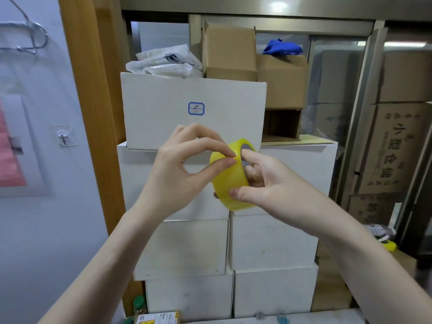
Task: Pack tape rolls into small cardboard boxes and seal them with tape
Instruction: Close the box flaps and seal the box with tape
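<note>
Yellow tape roll [230, 176] is held in mid-air at chest height, in front of stacked white boxes [187, 249]. The right hand [268, 183] grips it, fingers hooked through the core and thumb against the outer band, probably to steady it. The left hand [187, 164] pinches at the roll's upper edge with thumb and forefinger, seemingly picking for the tape's loose end.
</note>
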`<action>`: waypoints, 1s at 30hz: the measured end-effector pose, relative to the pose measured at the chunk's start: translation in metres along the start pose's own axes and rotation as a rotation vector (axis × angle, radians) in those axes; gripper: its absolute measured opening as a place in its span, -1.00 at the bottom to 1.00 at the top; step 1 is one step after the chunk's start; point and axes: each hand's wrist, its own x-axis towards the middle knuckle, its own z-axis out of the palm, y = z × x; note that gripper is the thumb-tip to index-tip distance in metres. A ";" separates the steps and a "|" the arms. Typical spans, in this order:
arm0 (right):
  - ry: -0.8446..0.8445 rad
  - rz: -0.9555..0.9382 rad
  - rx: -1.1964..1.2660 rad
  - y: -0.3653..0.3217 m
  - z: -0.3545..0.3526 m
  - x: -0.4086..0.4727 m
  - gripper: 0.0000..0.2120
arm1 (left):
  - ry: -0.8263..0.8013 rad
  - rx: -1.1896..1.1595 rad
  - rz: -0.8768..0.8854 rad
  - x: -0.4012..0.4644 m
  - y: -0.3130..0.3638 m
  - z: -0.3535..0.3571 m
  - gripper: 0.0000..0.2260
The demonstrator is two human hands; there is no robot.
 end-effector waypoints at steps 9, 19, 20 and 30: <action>0.009 0.081 -0.324 0.001 0.006 0.005 -0.86 | -0.079 0.110 0.040 0.004 -0.003 -0.002 -0.93; -0.018 0.169 -0.079 -0.002 0.005 0.006 -0.80 | -0.040 0.174 0.095 -0.003 -0.014 0.009 -0.88; -0.030 0.174 -0.034 -0.003 0.004 0.006 -0.78 | -0.015 0.152 0.081 -0.005 -0.015 0.010 -0.91; -0.032 0.204 0.119 -0.004 -0.001 0.003 -0.68 | -0.013 -0.191 -0.076 -0.011 -0.018 0.014 -0.77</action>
